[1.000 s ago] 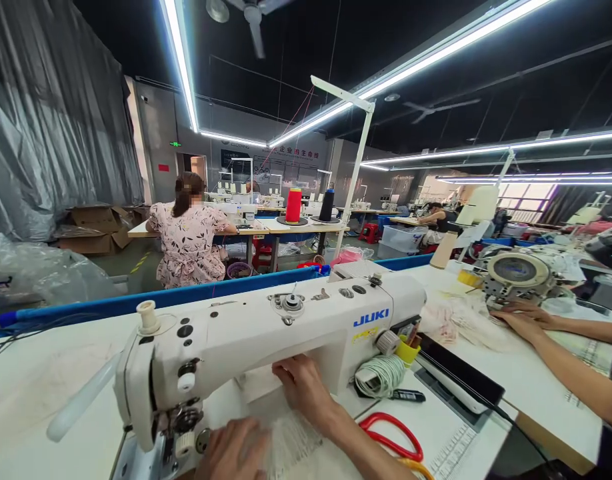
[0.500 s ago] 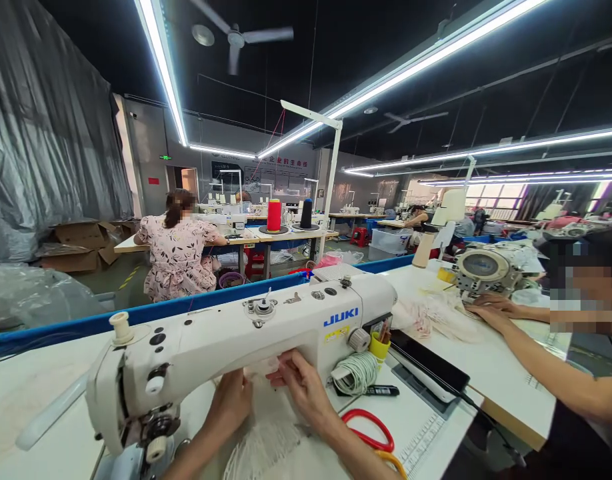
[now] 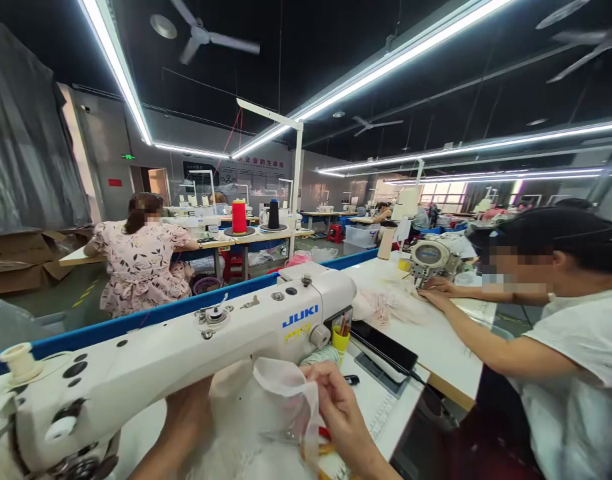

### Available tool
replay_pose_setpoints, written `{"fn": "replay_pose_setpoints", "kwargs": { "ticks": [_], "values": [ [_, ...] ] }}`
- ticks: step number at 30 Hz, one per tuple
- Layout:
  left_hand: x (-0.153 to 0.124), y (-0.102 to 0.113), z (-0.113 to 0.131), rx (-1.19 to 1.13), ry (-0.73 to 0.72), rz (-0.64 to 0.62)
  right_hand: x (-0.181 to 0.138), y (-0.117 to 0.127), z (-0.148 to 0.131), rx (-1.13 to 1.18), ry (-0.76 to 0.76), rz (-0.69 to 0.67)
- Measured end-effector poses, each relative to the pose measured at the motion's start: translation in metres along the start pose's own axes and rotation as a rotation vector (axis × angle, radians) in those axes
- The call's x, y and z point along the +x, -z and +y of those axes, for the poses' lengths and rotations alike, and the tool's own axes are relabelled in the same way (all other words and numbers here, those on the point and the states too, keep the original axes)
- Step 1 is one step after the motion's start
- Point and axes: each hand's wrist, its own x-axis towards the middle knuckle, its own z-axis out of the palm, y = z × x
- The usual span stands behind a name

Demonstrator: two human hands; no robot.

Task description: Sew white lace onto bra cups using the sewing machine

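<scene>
A sheer white fabric piece (image 3: 256, 413) is raised under the arm of a white JUKI sewing machine (image 3: 186, 347). My right hand (image 3: 339, 407) pinches its upper right edge between thumb and fingers. On the left, my left hand (image 3: 193, 403) is beneath the machine arm, against the fabric's left side; the cloth and the machine hide its fingers. Through and beside the sheer cloth, the scissors (image 3: 326, 437) with red and orange handles show partly on the table.
Right of the machine are a yellow cup (image 3: 341, 339), a coil of pale cord (image 3: 322, 356) and a black phone-like device (image 3: 385, 348). A co-worker (image 3: 561, 327) sews at the adjoining table. Blue cloth (image 3: 136, 323) runs behind the machine.
My view has turned right and the machine sits further left. The fabric has been lifted and spread; my right hand has moved from under the arm to the fabric's right edge.
</scene>
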Motion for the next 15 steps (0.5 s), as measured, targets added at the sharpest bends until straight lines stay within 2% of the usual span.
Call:
{"fn": "replay_pose_setpoints", "kwargs": {
  "ticks": [2, 3, 4, 6, 8, 9, 12, 14, 15],
  "values": [
    [-0.027, -0.001, 0.008, -0.051, -0.065, 0.037, -0.008, 0.005, -0.004, 0.147, -0.074, 0.015],
    [-0.04, -0.001, 0.015, -0.189, -0.131, 0.054, -0.012, 0.004, -0.004, 0.229, -0.105, 0.016],
    [-0.052, -0.001, 0.024, -0.358, -0.148, 0.021, -0.016, -0.001, -0.003, 0.312, -0.132, 0.011],
    [-0.066, 0.001, 0.046, -0.734, 0.014, -0.145, -0.024, -0.017, 0.003, 0.453, -0.161, -0.011],
    [-0.069, 0.007, 0.067, -1.068, 0.232, -0.314, -0.035, -0.034, 0.008, 0.55, -0.179, -0.032],
    [-0.069, 0.012, 0.076, -1.188, 0.304, -0.361, -0.04, -0.041, 0.009, 0.586, -0.198, -0.046],
    [-0.071, 0.033, 0.089, -1.251, 0.412, -0.4, -0.057, -0.044, -0.001, 0.601, -0.335, -0.182],
    [-0.081, 0.049, 0.093, -1.104, 0.424, -0.412, -0.067, -0.035, -0.018, 0.516, -0.436, -0.288],
    [-0.088, 0.057, 0.095, -0.999, 0.419, -0.425, -0.071, -0.031, -0.027, 0.463, -0.452, -0.293]
  ]
}}
